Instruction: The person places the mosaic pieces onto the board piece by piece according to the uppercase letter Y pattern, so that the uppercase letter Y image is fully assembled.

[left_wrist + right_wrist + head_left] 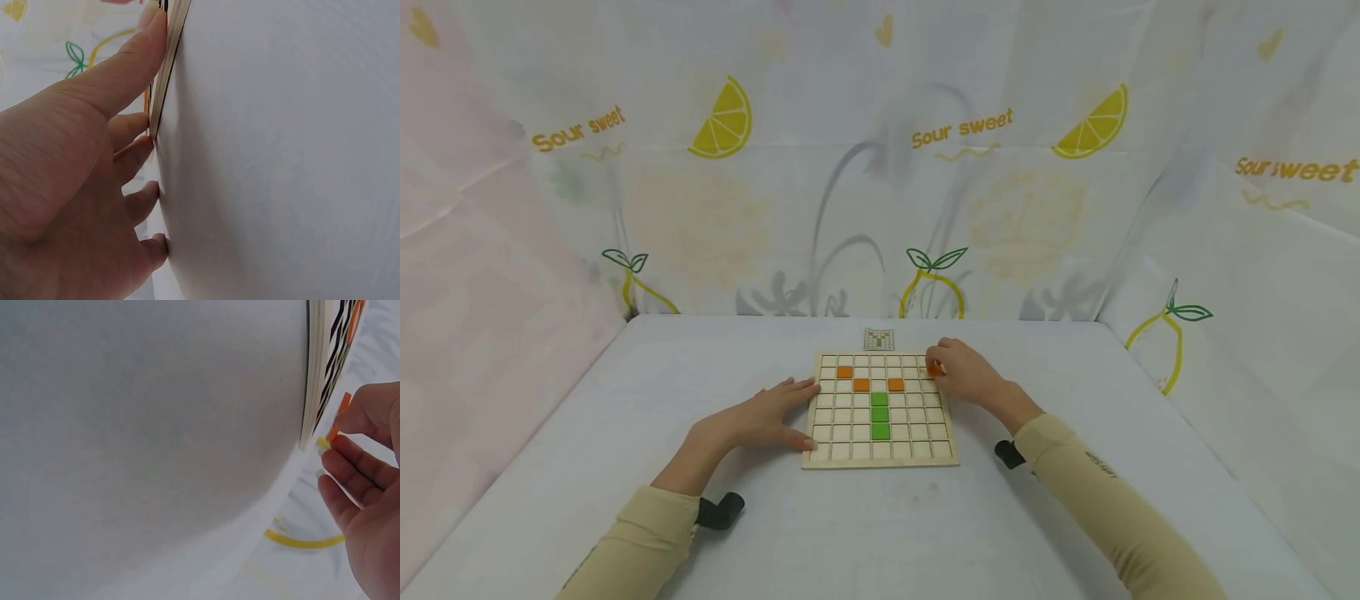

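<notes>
A square wooden grid board (880, 466) lies on the table. Several coloured square tiles are in its cells: orange ones such as this orange tile (845, 372) in the upper rows, and green ones such as this green tile (880, 414) in a column below. With fingers spread and fairly straight, my left hand (767, 417) rests along the board's left edge; its thumb (134, 56) touches the rim. At the upper right corner, my right hand (967, 372) pinches another orange tile (341, 417) between thumb and forefinger, just over the board.
Behind the board lies a small card (878, 339) printed with a similar coloured grid pattern. A white cloth (880, 533) covers the table. Printed fabric (880, 208) with lemon drawings hangs at the back and sides. Each wrist carries a black mount, like this black mount (721, 511).
</notes>
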{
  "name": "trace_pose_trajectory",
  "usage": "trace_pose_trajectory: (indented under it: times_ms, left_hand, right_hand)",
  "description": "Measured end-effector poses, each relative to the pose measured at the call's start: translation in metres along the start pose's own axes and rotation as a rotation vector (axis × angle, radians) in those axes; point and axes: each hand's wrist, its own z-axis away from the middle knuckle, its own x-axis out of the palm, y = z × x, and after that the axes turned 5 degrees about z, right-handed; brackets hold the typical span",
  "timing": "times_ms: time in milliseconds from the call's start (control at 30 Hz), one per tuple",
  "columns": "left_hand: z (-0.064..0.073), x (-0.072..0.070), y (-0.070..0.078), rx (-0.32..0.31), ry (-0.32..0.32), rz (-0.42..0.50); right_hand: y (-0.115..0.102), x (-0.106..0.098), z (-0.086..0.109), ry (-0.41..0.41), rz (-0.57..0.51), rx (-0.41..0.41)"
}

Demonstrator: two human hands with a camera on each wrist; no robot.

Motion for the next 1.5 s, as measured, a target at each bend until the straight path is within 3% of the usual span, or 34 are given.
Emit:
trace_pose_trajectory:
  times_ms: [800,1500]
  left_hand:
    - [-0.001,0.001,-0.001,-0.012,0.006,-0.007]
    - [0.0,0.0,0.0,-0.016,0.007,-0.003]
  right_hand:
    - [-0.018,0.005,-0.015,0.006,-0.022,-0.048]
    - [-0.026,0.01,-0.019,-0.035,-0.03,-0.019]
